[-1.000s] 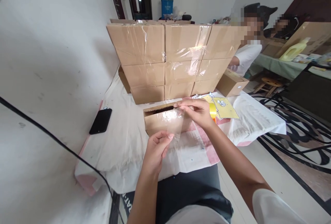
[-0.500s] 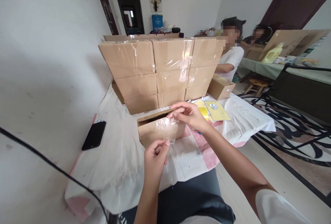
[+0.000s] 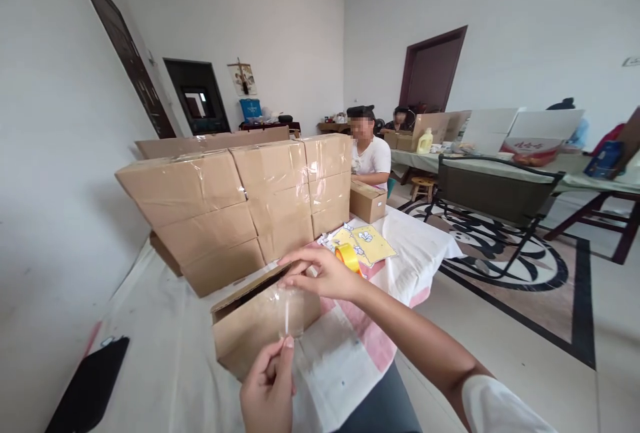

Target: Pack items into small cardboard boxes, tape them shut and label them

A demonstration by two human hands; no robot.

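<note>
Between my two hands stretches a piece of clear tape (image 3: 287, 313), in front of a small cardboard box (image 3: 250, 333). My left hand (image 3: 270, 379) is closed, pinching the tape's lower end between thumb and forefinger. Above it, my right hand (image 3: 320, 274) is closed on the upper end, over the box's top edge. A dark gap shows along the top of the box. Just behind my right hand a roll of yellow tape (image 3: 347, 258) stands on the table, close to a yellow printed sheet (image 3: 369, 243).
A wall of stacked cardboard boxes (image 3: 270, 199) stands behind the small box. At left lies a black phone (image 3: 93, 379) on the white tablecloth (image 3: 165, 346). A co-worker (image 3: 373, 156) sits beyond another box (image 3: 369, 201). A dark chair (image 3: 495, 189) stands at right.
My view has swung right and up, so the boxes and hands appear further left and lower. The tape, still held in both hands, has turned nearly edge-on.
</note>
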